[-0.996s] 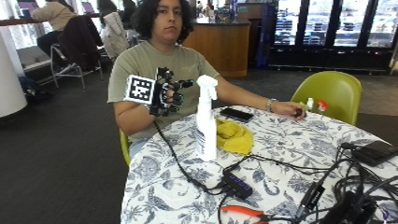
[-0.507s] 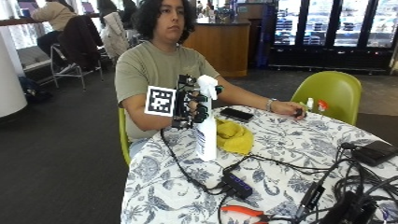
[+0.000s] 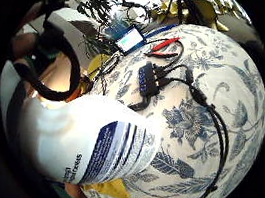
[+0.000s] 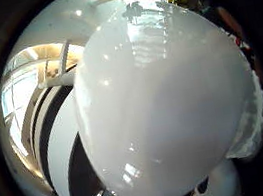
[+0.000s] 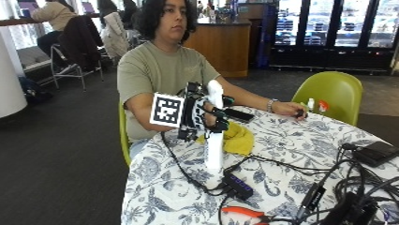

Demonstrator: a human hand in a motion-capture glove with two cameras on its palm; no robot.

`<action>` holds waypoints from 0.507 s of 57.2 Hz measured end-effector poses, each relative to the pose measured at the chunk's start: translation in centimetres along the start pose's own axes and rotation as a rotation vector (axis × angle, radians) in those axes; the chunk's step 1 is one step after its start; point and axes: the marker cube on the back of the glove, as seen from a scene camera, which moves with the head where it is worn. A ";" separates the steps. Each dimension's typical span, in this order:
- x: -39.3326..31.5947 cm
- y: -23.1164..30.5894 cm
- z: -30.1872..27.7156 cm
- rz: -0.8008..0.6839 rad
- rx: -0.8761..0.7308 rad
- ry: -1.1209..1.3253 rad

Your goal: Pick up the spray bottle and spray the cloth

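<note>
The gloved right hand [image 5: 203,115] grasps the upright white spray bottle [image 5: 214,136] near the table's [image 5: 299,154] left edge — its blue label shows only in the little-finger view — beside the yellow cloth [image 5: 237,139].

Floral tablecloth [image 5: 293,154] is pretty cluttered: black USB hub [image 5: 237,185] near the front, orange-handled pliers [image 5: 243,213] at the edge, black phone [image 5: 239,115] further back, green chair [image 5: 330,93] behind.

One white spray bottle [image 5: 214,126], one yellow cloth [image 5: 235,139], one orange-handled pliers [image 5: 244,213] and one phone [image 5: 237,115] share the counter [image 5: 293,154].
</note>
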 end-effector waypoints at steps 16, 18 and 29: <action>-0.1 0.0 -2.0 0.216 -0.074 -0.229; -0.2 0.1 -2.5 0.207 -0.085 -0.264; -4.2 1.5 -6.3 0.074 -0.363 -0.271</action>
